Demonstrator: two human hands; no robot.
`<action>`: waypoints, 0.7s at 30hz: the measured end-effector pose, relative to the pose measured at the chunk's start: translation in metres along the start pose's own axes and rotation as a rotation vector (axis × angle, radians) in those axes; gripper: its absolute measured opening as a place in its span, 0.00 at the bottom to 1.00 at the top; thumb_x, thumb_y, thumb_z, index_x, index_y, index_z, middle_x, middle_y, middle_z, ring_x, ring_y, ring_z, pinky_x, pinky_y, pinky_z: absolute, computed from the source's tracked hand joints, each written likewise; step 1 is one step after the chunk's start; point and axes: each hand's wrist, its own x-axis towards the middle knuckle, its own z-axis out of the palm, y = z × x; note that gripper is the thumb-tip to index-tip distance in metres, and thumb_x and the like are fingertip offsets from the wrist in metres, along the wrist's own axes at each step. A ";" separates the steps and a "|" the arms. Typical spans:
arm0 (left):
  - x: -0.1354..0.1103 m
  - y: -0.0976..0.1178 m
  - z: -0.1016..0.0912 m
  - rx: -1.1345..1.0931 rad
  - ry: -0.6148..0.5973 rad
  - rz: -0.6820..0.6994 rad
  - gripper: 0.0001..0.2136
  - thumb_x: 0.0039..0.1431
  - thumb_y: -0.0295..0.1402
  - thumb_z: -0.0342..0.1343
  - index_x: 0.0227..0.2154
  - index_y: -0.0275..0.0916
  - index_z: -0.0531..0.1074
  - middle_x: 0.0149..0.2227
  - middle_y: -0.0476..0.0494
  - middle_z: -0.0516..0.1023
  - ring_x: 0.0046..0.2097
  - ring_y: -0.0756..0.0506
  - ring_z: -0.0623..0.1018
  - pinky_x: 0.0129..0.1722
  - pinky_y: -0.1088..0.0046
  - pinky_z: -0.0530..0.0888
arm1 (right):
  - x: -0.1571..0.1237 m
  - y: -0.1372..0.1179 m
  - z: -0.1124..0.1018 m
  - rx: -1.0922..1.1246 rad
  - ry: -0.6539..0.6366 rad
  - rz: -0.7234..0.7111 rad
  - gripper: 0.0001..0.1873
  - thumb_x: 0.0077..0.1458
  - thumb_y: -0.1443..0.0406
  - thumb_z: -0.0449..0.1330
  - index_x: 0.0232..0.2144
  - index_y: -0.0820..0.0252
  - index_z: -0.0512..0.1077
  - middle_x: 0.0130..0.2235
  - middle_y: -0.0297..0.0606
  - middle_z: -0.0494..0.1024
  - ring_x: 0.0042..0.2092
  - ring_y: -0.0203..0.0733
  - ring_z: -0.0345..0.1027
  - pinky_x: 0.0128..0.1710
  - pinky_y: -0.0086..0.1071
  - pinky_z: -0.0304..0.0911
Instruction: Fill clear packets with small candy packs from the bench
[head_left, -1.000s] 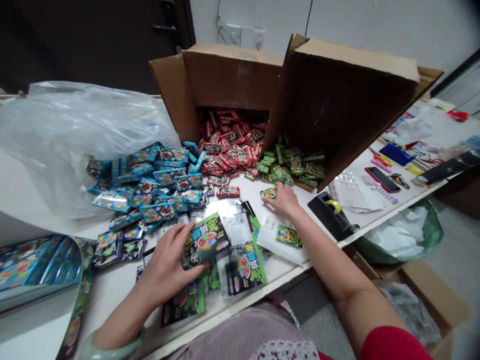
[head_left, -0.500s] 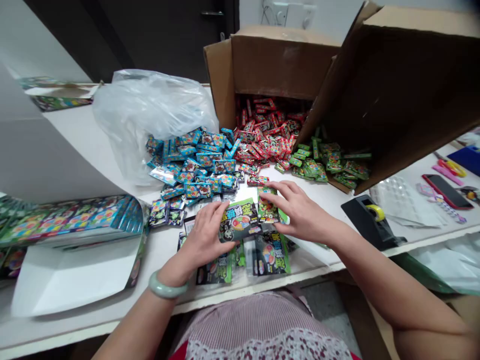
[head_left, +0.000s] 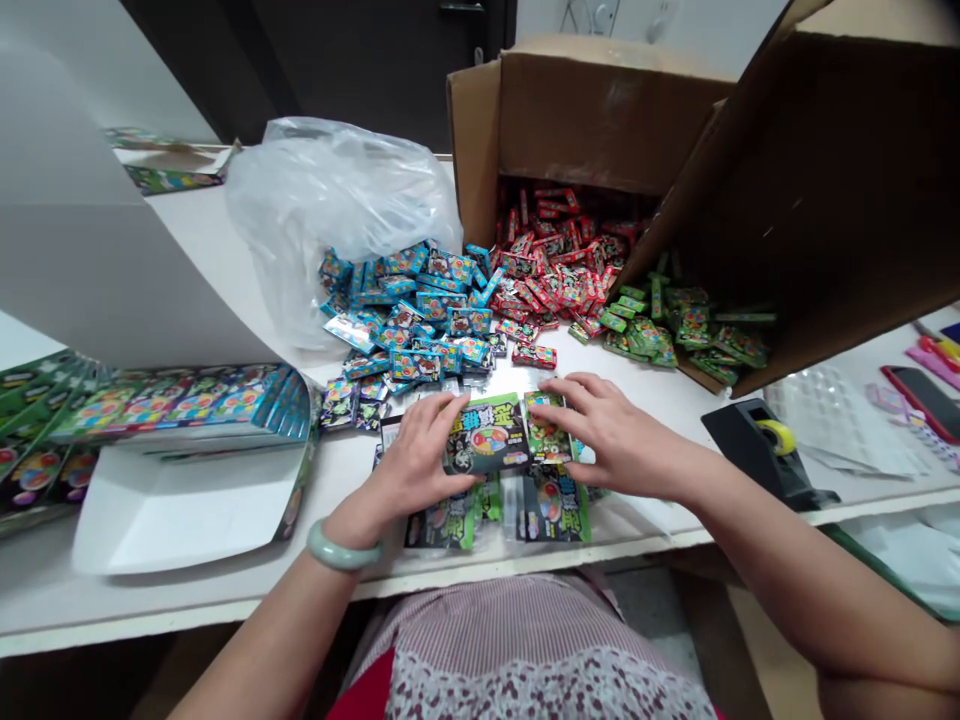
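Head view: the left hand (head_left: 412,455), a jade bangle (head_left: 343,545) on its wrist, lies curved over the edge of a black-and-green foil packet (head_left: 486,433). The right hand (head_left: 622,438) spreads its fingers on a smaller green packet (head_left: 547,428) just beside it. Both hands are half open and touching; whether either truly grips cannot be told. These packets lie over more packets (head_left: 547,506) near the edge of a white table (head_left: 187,610). They look light, thin and slick, apt to slide and bend, so edges seem the best hold. Farther off lie blue packets (head_left: 405,325), red packets (head_left: 555,265) in a cardboard box (head_left: 615,120), and green packets (head_left: 675,335). A plastic bag (head_left: 337,200) sits far left, a tape dispenser (head_left: 750,440) right.
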 end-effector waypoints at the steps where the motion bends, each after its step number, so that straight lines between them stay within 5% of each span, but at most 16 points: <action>1: 0.000 0.001 0.000 0.001 -0.005 0.009 0.45 0.47 0.42 0.65 0.64 0.37 0.47 0.55 0.31 0.60 0.57 0.31 0.64 0.57 0.49 0.64 | -0.001 -0.001 0.001 0.018 -0.022 -0.013 0.33 0.47 0.66 0.63 0.57 0.54 0.64 0.60 0.46 0.62 0.59 0.59 0.53 0.56 0.53 0.57; 10: -0.008 0.001 0.005 -0.130 -0.097 0.013 0.45 0.45 0.44 0.66 0.64 0.40 0.49 0.56 0.32 0.61 0.57 0.32 0.64 0.56 0.50 0.67 | 0.001 0.002 0.019 0.219 -0.078 -0.013 0.39 0.46 0.66 0.64 0.60 0.57 0.58 0.60 0.47 0.62 0.60 0.52 0.54 0.59 0.48 0.56; 15: -0.009 -0.001 0.006 -0.080 -0.078 -0.021 0.44 0.45 0.42 0.66 0.63 0.41 0.51 0.56 0.32 0.63 0.57 0.31 0.65 0.55 0.49 0.67 | 0.002 0.002 0.031 0.380 -0.089 0.035 0.48 0.47 0.67 0.64 0.65 0.57 0.45 0.65 0.48 0.52 0.65 0.50 0.47 0.63 0.44 0.52; 21: -0.010 0.000 0.007 -0.061 -0.037 -0.049 0.44 0.47 0.42 0.65 0.63 0.41 0.49 0.56 0.32 0.61 0.57 0.32 0.65 0.56 0.50 0.67 | 0.003 -0.013 0.035 0.441 0.058 0.057 0.27 0.60 0.62 0.55 0.61 0.54 0.58 0.57 0.45 0.68 0.61 0.47 0.57 0.59 0.47 0.55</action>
